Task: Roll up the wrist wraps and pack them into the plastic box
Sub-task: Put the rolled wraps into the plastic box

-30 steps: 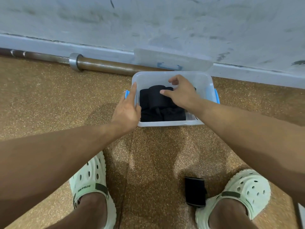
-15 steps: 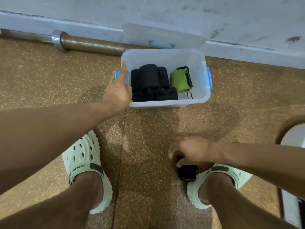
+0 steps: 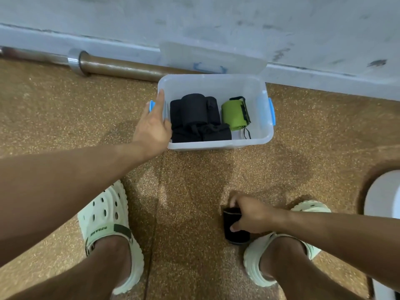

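A clear plastic box (image 3: 218,146) with blue side latches stands on the speckled floor near the wall. Inside lie several rolled black wrist wraps (image 3: 195,118) and one green rolled wrap (image 3: 234,114). My left hand (image 3: 153,126) rests against the box's left wall, thumb over the rim, fingers straight. A black rolled wrap (image 3: 234,231) lies on the floor beside my right shoe. My right hand (image 3: 251,215) grips that roll, fingers curled over its far end and thumb on its near side.
The box's clear lid (image 3: 213,58) leans against the wall behind it. A barbell (image 3: 104,67) lies along the wall at the left. My pale green clogs (image 3: 108,226) stand on the floor below. A white object (image 3: 383,195) sits at the right edge.
My right hand left the box and came down to the black roll by my right shoe, and now grips it. The left hand stayed on the box's left side.
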`<state>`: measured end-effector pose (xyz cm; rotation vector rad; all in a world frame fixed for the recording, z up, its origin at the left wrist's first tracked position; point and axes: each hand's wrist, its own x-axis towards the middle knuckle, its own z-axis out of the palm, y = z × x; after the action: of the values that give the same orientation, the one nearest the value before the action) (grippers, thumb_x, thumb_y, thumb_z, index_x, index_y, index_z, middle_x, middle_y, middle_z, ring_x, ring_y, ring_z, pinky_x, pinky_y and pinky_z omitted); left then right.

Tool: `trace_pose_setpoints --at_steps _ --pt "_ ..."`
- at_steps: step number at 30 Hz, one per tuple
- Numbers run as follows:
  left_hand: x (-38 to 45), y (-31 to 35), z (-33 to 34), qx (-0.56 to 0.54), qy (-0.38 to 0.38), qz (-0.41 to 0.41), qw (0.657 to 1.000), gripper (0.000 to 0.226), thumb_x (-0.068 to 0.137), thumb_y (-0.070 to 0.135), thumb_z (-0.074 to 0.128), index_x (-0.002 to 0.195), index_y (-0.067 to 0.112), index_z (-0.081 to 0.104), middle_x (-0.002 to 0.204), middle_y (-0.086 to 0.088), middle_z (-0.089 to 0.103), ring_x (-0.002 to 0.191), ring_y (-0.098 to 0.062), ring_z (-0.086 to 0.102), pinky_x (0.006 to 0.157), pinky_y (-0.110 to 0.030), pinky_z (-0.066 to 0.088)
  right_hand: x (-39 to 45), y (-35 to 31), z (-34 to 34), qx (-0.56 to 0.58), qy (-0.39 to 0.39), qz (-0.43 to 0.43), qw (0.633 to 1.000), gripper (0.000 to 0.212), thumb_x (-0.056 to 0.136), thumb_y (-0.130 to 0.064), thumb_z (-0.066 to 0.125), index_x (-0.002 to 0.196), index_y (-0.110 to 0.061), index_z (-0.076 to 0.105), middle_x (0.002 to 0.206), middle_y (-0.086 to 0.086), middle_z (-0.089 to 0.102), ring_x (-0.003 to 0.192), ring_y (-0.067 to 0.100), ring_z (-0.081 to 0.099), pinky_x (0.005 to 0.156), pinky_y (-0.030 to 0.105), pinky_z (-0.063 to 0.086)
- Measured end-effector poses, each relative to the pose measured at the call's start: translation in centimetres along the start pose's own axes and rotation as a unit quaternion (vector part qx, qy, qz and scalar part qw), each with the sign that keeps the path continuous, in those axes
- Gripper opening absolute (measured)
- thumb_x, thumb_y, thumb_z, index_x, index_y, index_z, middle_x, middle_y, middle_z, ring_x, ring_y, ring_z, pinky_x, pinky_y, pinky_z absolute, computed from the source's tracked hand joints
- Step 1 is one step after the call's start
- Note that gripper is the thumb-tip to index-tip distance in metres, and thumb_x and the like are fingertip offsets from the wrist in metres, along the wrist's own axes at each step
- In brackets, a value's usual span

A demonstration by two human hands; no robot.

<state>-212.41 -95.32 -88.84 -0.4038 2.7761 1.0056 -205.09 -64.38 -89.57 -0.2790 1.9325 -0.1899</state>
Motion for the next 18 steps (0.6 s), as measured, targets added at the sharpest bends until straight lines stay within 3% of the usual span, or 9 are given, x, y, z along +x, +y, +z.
trace_pose_setpoints --at_steps 4,6,8,10,12,15,18 --pt "-0.1 0.1 0.0 0.002 0.002 0.000 1.000 0.076 0.106 0.019 0.042 0.162 0.035 -0.007 0.167 -0.022 0.017 0.148 -0.037 0.033 0.105 -0.040 0.041 -4.0 -5.3 -5.3 0.078 0.024 -0.125 0.989 0.050 0.082 -0.029 0.086 0.118 -0.029 0.052 0.113 -0.009 0.062 0.101 0.008 0.064 0.082 0.023 0.054" --pt "-0.2 0.3 -0.1 0.002 0.004 -0.005 1.000 0.076 0.106 0.019 0.042 0.162 0.036 -0.007 0.167 -0.021 0.017 0.145 -0.036 0.037 0.104 -0.040 0.042 -6.5 -7.6 -9.4 0.131 0.077 -0.188 0.970 0.046 0.082 -0.029 0.085 0.114 -0.035 0.052 0.111 -0.012 0.063 0.099 0.006 0.066 0.083 0.025 0.058" --pt "-0.2 0.4 -0.1 0.001 0.006 -0.006 1.000 0.077 0.106 0.019 0.043 0.161 0.037 -0.006 0.166 -0.022 0.018 0.141 -0.037 0.042 0.103 -0.041 0.043 -8.1 -8.6 -13.5 0.164 0.190 -0.208 0.945 0.046 0.082 -0.032 0.084 0.113 -0.038 0.051 0.111 -0.012 0.060 0.093 0.008 0.066 0.073 0.021 0.056" --pt "-0.1 0.4 -0.2 -0.002 0.006 -0.004 1.000 0.077 0.105 0.018 0.043 0.161 0.037 -0.007 0.165 -0.024 0.019 0.139 -0.038 0.044 0.101 -0.042 0.044 -8.1 -8.4 -17.2 0.123 0.333 -0.193 0.915 0.050 0.081 -0.032 0.085 0.116 -0.035 0.050 0.111 -0.012 0.057 0.088 0.007 0.062 0.065 0.017 0.051" --pt "-0.1 0.3 -0.1 -0.009 0.004 -0.003 1.000 0.077 0.105 0.018 0.042 0.161 0.038 -0.006 0.166 -0.024 0.017 0.139 -0.039 0.044 0.098 -0.039 0.043 -6.5 -7.2 -19.7 0.038 0.409 -0.157 0.898 0.053 0.080 -0.027 0.086 0.120 -0.026 0.051 0.115 -0.003 0.055 0.091 0.017 0.062 0.071 0.028 0.053" --pt "-0.2 0.3 0.0 -0.014 0.001 -0.012 1.000 0.076 0.105 0.019 0.042 0.161 0.039 -0.006 0.167 -0.023 0.013 0.136 -0.039 0.047 0.090 -0.031 0.039 -3.1 -4.9 -20.3 -0.097 0.362 -0.121 0.919 0.051 0.080 -0.019 0.083 0.120 -0.020 0.051 0.114 0.006 0.051 0.094 0.031 0.062 0.080 0.046 0.057" --pt "-0.3 0.5 0.0 -0.016 0.001 -0.018 1.000 0.077 0.105 0.019 0.042 0.161 0.039 -0.007 0.168 -0.021 0.013 0.132 -0.037 0.051 0.085 -0.028 0.038 -0.5 -3.7 -19.2 -0.186 0.286 -0.117 0.933 0.045 0.083 -0.013 0.075 0.122 -0.015 0.051 0.112 0.006 0.048 0.085 0.031 0.058 0.061 0.033 0.043"
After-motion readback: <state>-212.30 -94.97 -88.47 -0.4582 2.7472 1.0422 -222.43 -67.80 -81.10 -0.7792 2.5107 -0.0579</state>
